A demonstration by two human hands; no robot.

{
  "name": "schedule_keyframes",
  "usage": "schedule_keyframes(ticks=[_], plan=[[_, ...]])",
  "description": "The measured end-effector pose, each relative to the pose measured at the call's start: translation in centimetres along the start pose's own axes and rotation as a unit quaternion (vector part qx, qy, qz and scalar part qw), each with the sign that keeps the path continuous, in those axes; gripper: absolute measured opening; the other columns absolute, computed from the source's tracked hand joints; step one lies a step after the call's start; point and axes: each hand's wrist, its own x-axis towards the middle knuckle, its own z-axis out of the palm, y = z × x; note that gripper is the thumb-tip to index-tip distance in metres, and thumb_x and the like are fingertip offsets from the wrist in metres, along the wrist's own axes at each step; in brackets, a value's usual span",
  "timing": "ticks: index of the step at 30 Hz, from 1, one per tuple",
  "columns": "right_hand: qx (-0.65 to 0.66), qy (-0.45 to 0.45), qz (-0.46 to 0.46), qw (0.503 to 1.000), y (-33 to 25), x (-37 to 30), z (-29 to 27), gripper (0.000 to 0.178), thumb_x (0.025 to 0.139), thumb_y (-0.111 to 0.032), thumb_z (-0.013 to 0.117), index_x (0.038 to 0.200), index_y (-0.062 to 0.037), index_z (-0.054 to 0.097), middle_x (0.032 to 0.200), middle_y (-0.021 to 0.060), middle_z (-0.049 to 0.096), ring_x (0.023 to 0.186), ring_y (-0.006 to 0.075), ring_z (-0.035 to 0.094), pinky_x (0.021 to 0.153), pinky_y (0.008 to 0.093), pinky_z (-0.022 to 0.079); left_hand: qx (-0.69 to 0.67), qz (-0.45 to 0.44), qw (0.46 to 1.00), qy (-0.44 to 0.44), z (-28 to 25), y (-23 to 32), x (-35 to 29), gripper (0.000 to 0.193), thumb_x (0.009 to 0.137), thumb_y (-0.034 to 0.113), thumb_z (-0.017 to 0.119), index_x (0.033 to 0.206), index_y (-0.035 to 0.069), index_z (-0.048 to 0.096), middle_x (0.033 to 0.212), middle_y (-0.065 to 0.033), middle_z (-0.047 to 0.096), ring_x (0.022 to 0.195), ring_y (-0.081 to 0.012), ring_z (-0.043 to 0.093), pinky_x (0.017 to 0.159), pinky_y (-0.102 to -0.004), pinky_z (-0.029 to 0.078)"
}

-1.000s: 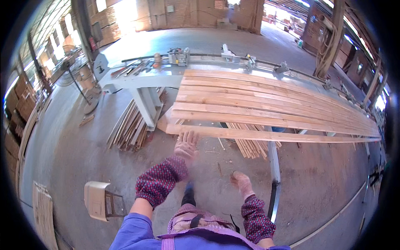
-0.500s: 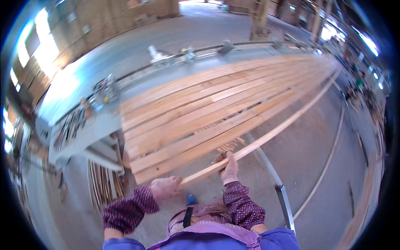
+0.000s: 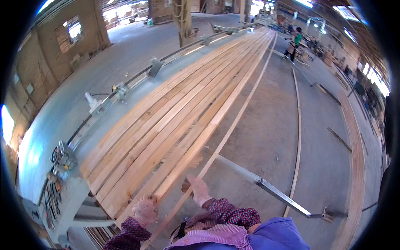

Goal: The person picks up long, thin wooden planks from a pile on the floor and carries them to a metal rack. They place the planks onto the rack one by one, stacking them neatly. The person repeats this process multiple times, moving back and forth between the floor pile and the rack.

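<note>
Right hand (image 3: 200, 192) clasps a slender wooden strip (image 3: 233, 125), long axis running near left to far right; left hand (image 3: 145, 209), grip unclear, is at the near end of wooden planks (image 3: 164, 139).

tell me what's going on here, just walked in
A person has the right hand closed around a long strip, with a gap between it and the near part of a row of boards. The left hand is at the near end of the boards, which lie lengthwise on a table.
</note>
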Motion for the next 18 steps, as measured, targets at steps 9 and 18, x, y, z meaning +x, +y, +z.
schedule_keyframes(ticks=[9,18], plan=[[-0.070,0.000,-0.043,0.997,0.6,1.0,0.4,0.028,0.081,-0.030,0.068,0.080,-0.0025,0.063,0.072,0.0088,0.064,0.066,0.0187,0.060,0.057,0.0317,0.046,-0.218,0.145,0.948,-0.179,1.4,-3.6,2.8,0.046,0.078,0.028,0.062,0.118,0.006,0.055,0.112,-0.0167,0.060,0.095,-0.0315,0.062,0.084,-0.0408,0.048],[-0.085,-0.018,-0.026,0.996,-0.2,0.6,1.3,0.030,0.080,-0.031,0.069,0.082,-0.0013,0.065,0.075,0.0091,0.065,0.063,0.0190,0.061,0.057,0.0317,0.046,0.133,0.004,0.991,0.021,-2.6,-1.5,4.7,0.060,0.072,0.019,0.065,0.127,0.011,0.044,0.122,-0.0088,0.048,0.111,-0.0326,0.051,0.084,-0.0376,0.049]])
